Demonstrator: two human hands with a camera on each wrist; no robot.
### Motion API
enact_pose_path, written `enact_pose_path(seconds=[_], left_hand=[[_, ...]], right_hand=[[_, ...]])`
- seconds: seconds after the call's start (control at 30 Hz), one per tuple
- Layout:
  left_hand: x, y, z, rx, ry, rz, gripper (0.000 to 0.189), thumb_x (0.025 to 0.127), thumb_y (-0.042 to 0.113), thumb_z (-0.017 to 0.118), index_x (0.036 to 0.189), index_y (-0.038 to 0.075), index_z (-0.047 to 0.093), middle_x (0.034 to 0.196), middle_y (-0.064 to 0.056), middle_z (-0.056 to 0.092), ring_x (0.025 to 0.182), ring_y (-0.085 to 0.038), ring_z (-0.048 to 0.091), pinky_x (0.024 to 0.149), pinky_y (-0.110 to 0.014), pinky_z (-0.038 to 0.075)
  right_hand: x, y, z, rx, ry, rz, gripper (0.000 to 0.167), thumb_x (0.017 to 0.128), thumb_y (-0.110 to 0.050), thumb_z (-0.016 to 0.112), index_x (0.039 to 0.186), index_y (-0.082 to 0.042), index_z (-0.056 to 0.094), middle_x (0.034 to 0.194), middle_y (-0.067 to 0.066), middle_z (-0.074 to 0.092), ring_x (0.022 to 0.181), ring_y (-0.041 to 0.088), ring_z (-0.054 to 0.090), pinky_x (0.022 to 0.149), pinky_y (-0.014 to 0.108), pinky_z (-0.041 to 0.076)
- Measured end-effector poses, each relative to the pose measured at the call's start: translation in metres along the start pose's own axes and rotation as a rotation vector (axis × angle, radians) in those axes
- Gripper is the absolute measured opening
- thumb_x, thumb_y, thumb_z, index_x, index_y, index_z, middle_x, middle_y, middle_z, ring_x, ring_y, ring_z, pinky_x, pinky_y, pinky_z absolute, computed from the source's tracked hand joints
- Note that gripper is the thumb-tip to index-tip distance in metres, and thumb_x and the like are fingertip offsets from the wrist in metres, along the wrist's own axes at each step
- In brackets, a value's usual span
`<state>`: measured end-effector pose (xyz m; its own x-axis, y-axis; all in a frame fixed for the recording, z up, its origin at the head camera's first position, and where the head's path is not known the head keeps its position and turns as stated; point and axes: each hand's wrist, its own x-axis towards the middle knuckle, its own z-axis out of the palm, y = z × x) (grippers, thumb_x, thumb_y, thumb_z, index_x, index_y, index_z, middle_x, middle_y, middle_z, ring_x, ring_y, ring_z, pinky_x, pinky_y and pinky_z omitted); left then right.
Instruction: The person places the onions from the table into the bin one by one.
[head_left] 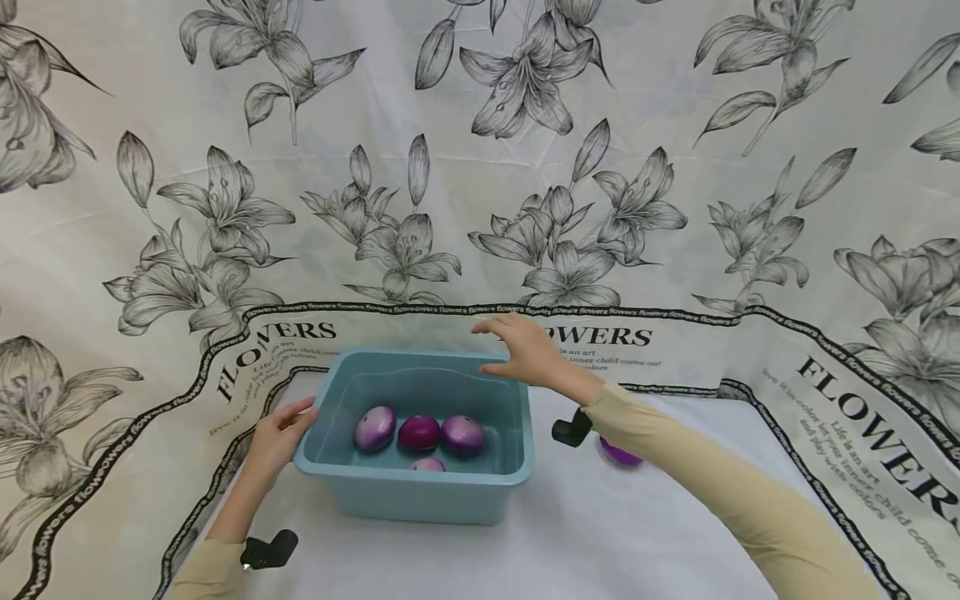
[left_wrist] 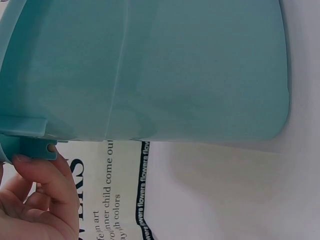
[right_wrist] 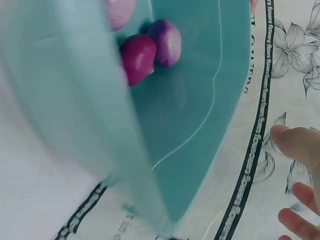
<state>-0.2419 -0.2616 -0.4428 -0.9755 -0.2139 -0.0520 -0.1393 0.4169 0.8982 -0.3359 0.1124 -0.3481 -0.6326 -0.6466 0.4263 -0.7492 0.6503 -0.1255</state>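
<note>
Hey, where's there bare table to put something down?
The widest bare tabletop lies in front of the blue bin, between the left sleeve and right sleeve. A smaller patch sits between the bin and the purple object partly behind the right sleeve. Crowded: mid-bin, with four purple items, and the left rim, where the left hand grips.

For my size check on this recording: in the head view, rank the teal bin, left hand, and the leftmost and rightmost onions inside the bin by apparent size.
1. Teal bin
2. Left hand
3. Leftmost onion and rightmost onion: too alike to rank
</note>
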Motion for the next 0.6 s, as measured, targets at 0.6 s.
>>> enact_pose_path(seconds=[0.6], left_hand=[[-0.005, -0.001, 0.000, 0.039, -0.018, 0.005, 0.056, 0.099, 0.039, 0.051, 0.142, 0.003, 0.045, 0.128, -0.025, 0.056, 0.093, -0.010, 0.059, 0.067, -0.021, 0.051]], right_hand=[[-0.104, 0.052, -0.021, -0.052, 0.092, 0.210, 0.062, 0.071, -0.038, 0.083, 0.122, -0.009, 0.061, 0.116, 0.008, 0.065, 0.108, 0.028, 0.058, 0.091, 0.047, 0.048]])
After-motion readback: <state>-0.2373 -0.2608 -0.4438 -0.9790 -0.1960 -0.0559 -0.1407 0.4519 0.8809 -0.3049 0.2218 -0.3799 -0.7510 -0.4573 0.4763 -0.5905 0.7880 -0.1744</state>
